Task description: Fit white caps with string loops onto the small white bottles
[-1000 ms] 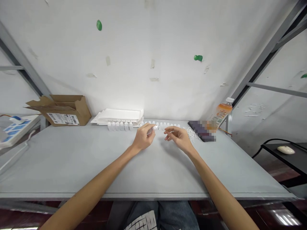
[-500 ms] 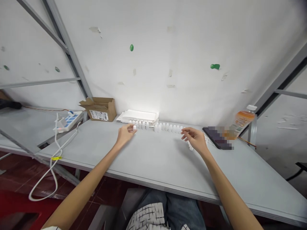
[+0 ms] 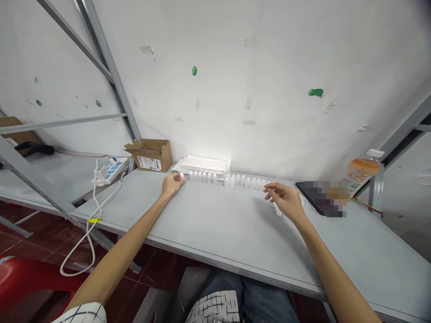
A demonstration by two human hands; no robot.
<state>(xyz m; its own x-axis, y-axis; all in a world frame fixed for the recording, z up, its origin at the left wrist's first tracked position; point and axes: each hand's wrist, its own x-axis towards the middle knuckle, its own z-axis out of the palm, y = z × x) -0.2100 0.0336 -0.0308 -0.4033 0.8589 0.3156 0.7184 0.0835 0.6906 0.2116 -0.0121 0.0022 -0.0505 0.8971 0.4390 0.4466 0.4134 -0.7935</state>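
Observation:
My left hand pinches a small white bottle at the left end of a row of small capped bottles. A small gap separates it from that row. Further right, a second row of small white bottles stands on the table, seemingly without tall caps. At its right end hovers my right hand, fingers loosely curved and slightly apart. Its fingertips are close to the last bottle; whether they touch it cannot be made out. Small white pieces lie partly hidden below this hand.
Behind the bottles lies a stack of white sheets or trays, beside an open cardboard box. A dark phone and an orange drink bottle are on the right. At left are a power strip and its white cable.
My left hand has moved left with the small bottle, from in front of the capped row to its left end. My right hand stays beside the other row. The view has shifted slightly.

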